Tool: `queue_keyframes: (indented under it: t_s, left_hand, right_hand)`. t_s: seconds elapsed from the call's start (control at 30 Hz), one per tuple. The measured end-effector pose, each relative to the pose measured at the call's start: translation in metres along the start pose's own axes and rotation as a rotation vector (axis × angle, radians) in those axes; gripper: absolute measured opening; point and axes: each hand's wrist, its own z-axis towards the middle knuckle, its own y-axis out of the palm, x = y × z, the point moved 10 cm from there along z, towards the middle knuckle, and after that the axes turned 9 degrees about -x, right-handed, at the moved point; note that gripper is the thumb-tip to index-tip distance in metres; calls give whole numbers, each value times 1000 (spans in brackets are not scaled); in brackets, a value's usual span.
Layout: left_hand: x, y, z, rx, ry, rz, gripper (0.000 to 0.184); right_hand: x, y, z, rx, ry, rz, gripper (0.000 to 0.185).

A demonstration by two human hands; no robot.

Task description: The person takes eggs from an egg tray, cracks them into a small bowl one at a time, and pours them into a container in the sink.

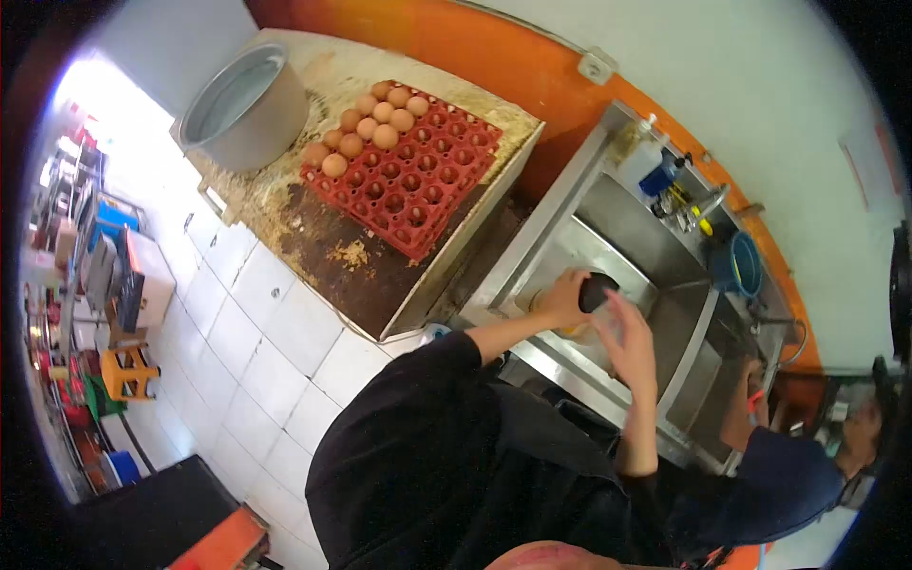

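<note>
Over the metal sink [560,199], my left hand [562,300] is closed on a dark round object [598,293], too small and shaded to name. My right hand [629,340] is just beside that object, its fingers curved and apart, slightly blurred; nothing clear shows in them. Something pale and yellowish lies in the basin below my hands, mostly hidden by them.
Brown eggs [385,137] sit in a red tray [418,249] on a worn table, with a large metal pot [271,128] beside them. Bottles [644,161] and a blue bucket [737,264] stand behind the sink. A co-worker's arm [739,408] reaches into the right basin.
</note>
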Motion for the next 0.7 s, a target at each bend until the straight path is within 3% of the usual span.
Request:
queue_keyframes:
  t_s: [0.03,0.07,0.1,0.17,0.2,0.27,0.47,0.53,0.6,0.67,0.7]
  left_hand:
    - [-31,13,-1,92,-23,-137,57]
    - [-72,43,4,151,0,-311,53]
    - [-97,58,6,191,35,-422,50]
    - [-91,41,-8,225,41,-441,52]
    - [-85,28,-17,233,48,-463,55]
    - [-73,4,-43,239,54,-506,59]
    - [-71,-52,-85,353,-5,-530,69]
    - [-73,-66,-98,359,-57,-850,77]
    - [-53,-90,-100,349,-91,-873,81]
    - [-44,-91,-96,309,-110,-896,85]
    - [-48,-92,-99,386,-160,-893,85]
  right_hand:
    - [-34,19,39,-76,-173,81,46]
    - [-57,47,76,-230,-177,109,44]
    - [-112,63,108,-179,-441,39,43]
    - [-173,117,179,-249,-512,153,37]
    - [-195,145,219,-280,-465,48,42]
    - [-229,164,265,80,-422,-271,46]
    - [-243,199,310,203,-309,-348,46]
    - [-248,198,308,163,-312,-353,51]
    - [-243,192,308,145,-300,-359,55]
    - [-239,171,304,158,-468,-24,54]
    - [-237,152,291,181,-560,145,45]
